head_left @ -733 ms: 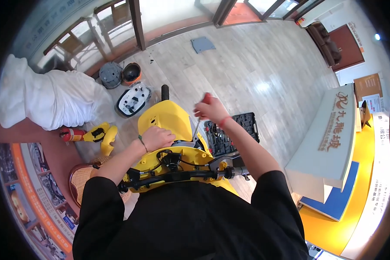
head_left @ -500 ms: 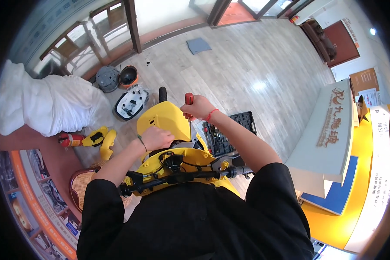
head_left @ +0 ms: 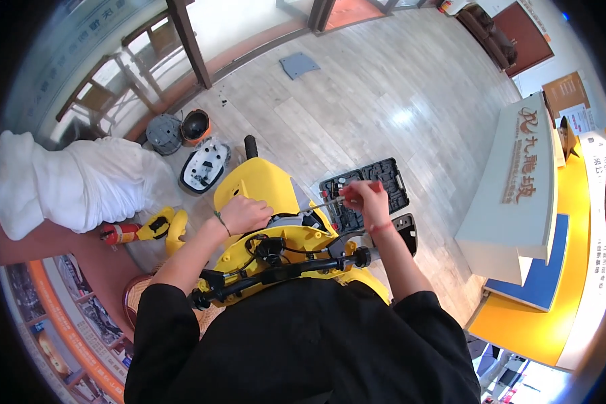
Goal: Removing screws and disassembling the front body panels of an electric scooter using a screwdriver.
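Screwdriver (head_left: 324,204) clamped in right hand (head_left: 370,203), shaft toward left hand (head_left: 245,215) on yellow panel (head_left: 259,183), left grip unclear

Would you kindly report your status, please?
Right hand gripping red-handled tool. Left hand at yellow panel's near edge. Black wiring close by, nearer the torso.

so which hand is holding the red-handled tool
The right hand, with the red wristband; the left hand, with the dark wristband, is at the yellow panel.

The right fingers (head_left: 355,192) partly hide the red tool handle (head_left: 377,186).
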